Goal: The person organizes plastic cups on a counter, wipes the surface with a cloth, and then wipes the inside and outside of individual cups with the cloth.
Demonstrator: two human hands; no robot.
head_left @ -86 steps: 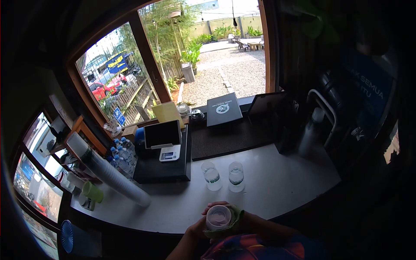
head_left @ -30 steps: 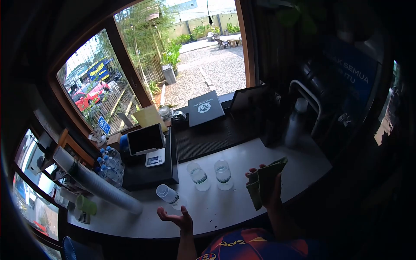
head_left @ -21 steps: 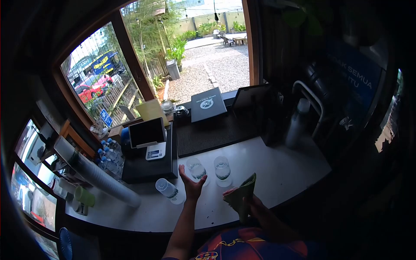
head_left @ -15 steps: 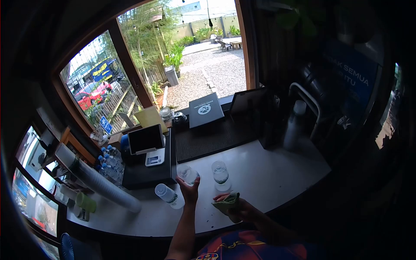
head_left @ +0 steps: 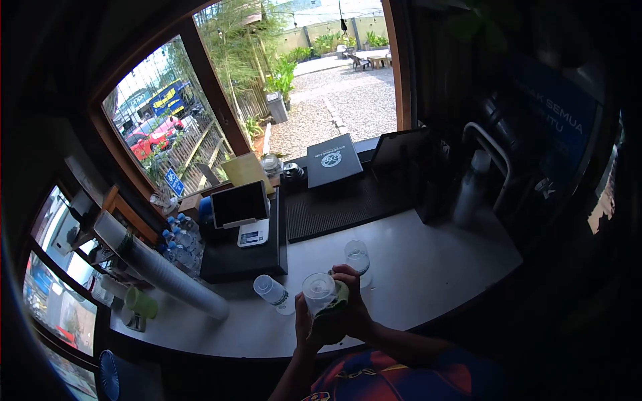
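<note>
My left hand (head_left: 306,329) holds a clear glass (head_left: 318,292) upright above the near edge of the grey counter (head_left: 428,267). My right hand (head_left: 352,302) presses a green cloth (head_left: 336,304) against the side of that glass. A second glass (head_left: 357,260) stands on the counter just behind my hands. A third glass (head_left: 273,293) stands to the left of them.
A tablet on a stand (head_left: 240,204) sits on a black box at the left, with water bottles (head_left: 181,242) and a long sleeve of cups (head_left: 160,269) beside it. A black mat (head_left: 348,200), a dark menu board (head_left: 333,161) and a white bottle (head_left: 470,188) lie behind.
My left hand has lifted the middle glass off the counter and brought it near. My right hand has closed in and put the green cloth on it.
</note>
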